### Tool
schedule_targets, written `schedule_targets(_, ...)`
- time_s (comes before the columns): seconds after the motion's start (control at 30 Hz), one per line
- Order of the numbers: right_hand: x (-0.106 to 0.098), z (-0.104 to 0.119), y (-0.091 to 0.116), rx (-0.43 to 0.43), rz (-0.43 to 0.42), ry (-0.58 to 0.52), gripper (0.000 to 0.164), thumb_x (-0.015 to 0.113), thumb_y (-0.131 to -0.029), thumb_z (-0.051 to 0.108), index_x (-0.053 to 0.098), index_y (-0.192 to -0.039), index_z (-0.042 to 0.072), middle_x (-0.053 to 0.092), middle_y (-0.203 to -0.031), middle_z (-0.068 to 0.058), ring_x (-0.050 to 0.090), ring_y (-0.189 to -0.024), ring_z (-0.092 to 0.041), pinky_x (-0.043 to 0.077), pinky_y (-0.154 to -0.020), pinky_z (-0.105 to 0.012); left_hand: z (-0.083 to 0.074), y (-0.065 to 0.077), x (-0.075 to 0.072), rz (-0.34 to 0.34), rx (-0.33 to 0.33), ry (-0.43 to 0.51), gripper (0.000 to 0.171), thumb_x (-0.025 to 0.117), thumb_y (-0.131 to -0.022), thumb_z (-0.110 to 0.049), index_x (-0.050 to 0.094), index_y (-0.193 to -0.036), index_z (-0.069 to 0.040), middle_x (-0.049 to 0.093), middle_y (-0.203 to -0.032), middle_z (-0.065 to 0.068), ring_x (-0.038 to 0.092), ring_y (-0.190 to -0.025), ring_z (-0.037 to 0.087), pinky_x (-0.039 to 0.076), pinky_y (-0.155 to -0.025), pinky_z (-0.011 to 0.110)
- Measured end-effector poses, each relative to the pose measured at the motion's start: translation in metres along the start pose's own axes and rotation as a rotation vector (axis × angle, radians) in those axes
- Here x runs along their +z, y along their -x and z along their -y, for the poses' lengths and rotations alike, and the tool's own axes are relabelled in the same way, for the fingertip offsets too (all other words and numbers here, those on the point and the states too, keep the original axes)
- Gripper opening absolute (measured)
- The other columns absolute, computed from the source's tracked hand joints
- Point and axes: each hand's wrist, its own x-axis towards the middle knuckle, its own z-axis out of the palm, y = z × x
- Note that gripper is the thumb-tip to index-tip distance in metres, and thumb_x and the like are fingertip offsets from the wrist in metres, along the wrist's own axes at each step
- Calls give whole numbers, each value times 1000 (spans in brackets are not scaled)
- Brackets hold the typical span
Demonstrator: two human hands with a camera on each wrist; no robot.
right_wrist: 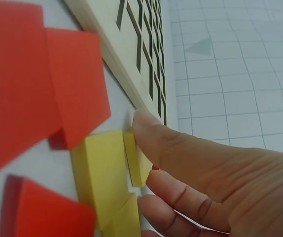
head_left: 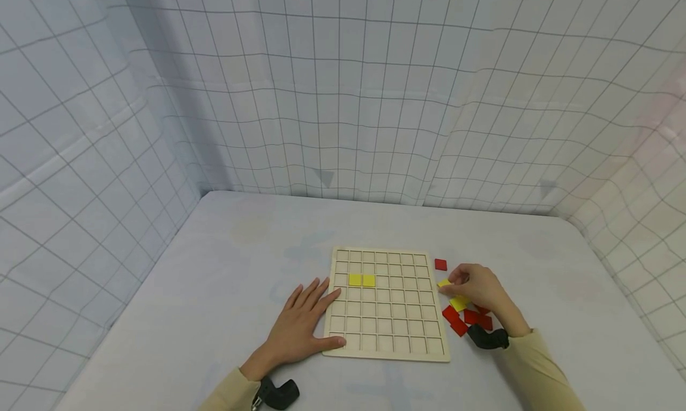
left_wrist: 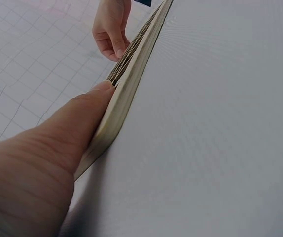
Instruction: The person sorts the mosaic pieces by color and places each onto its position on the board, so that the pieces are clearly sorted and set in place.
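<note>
A pale wooden grid board lies on the table, with two yellow tiles side by side in cells at its upper left. My left hand rests with spread, straight fingers along the board's left edge, the thumb on the lower corner. Beyond the right edge, my right hand pinches a small yellow tile between thumb and fingers, close to the table. Beside it in the right wrist view sit another yellow tile and a red tile. Part of the pile is hidden under the right hand.
Several red tiles lie loose right of the board, near the right wrist's black strap device. One red tile sits apart, by the board's upper right corner. A white gridded curtain stands behind the white table.
</note>
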Motion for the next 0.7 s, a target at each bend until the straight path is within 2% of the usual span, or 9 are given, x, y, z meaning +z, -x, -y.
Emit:
schedule_targets(0.3,-2,-1,1,2,10,-18,26,79,-77,20,65,-91,2,56,-78,-4,51,-70,-21,46,-57,-29,0,0,1,-11,5,-1,89,55,-81,-70,35,-149,-16,22,-155,9,14,-142,27,8,-112,50)
schedule_targets(0.7,0,-3,3,-21,12,-41,27,79,-78,16,61,-93,3,54,-80,-4,51,-71,-20,46,-57,-30,1,0,3,-17,5,4,88,54,-81,-70,36,-148,-16,23,-155,9,14,-142,27,8,-112,50)
